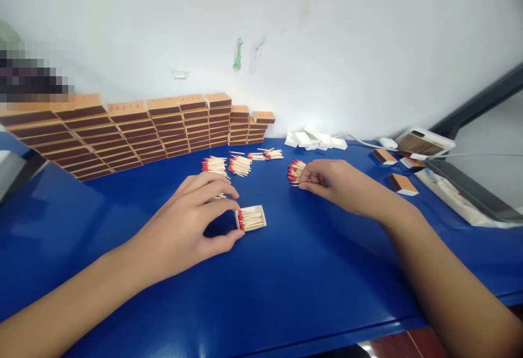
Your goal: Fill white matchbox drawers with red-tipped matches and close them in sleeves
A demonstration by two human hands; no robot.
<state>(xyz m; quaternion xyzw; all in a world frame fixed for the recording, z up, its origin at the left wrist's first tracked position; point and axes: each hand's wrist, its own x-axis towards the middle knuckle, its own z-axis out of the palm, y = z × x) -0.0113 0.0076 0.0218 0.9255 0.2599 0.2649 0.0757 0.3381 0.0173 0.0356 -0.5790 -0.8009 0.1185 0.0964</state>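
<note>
My left hand [196,219] has its thumb and index finger on the left end of a small white matchbox tray [263,217]. Red-tipped matches [252,220] lie in the tray with their heads to the left. Farther right, my right hand [329,179] pinches at the right side of a pile of matches [295,173]; its fingertips hide how many it grips. Beyond my left hand are more match piles [240,165], partly covered by my fingers, and a smaller loose group of matches [273,154].
Stacked matchboxes [163,123] line the wall on the left. White empty trays [312,139] lie against the wall at centre right. At the right are loose matchboxes [402,183], a white device [425,143] with a cable, and a dark-screened phone-like object [474,189]. Everything stands on a blue table [261,292].
</note>
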